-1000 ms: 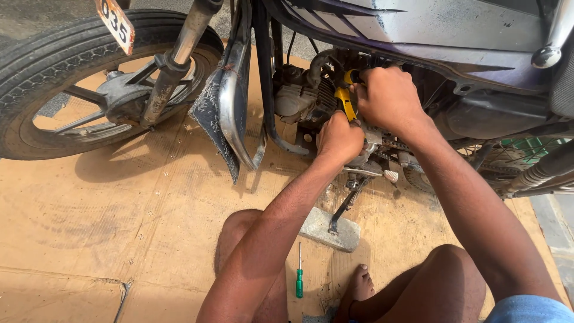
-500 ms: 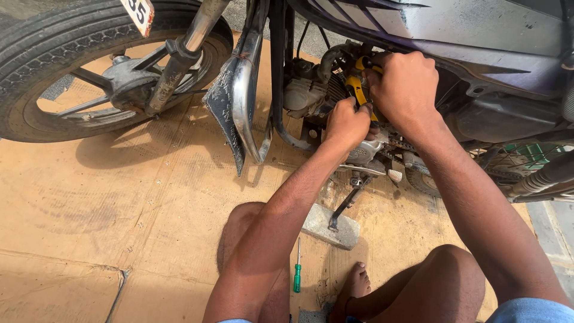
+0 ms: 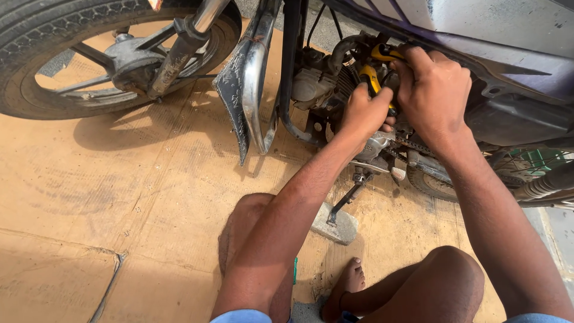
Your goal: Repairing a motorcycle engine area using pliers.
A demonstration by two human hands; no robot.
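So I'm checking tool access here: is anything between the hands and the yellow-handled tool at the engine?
Nothing visible: the left hand and right hand both already grip the yellow-handled tool against the engine.

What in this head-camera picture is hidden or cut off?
- Working tip of the yellow-handled tool: hidden behind the left hand and right hand.
- Green-handled screwdriver: mostly behind the left forearm.
- Front wheel: cut by the top and left edges.

Flattened cardboard sheet (image 3: 89, 197) covering the ground, bearing the motorcycle's front wheel (image 3: 36, 72), a stone block (image 3: 338, 226) under the side stand, and a green-handled screwdriver (image 3: 295, 270).
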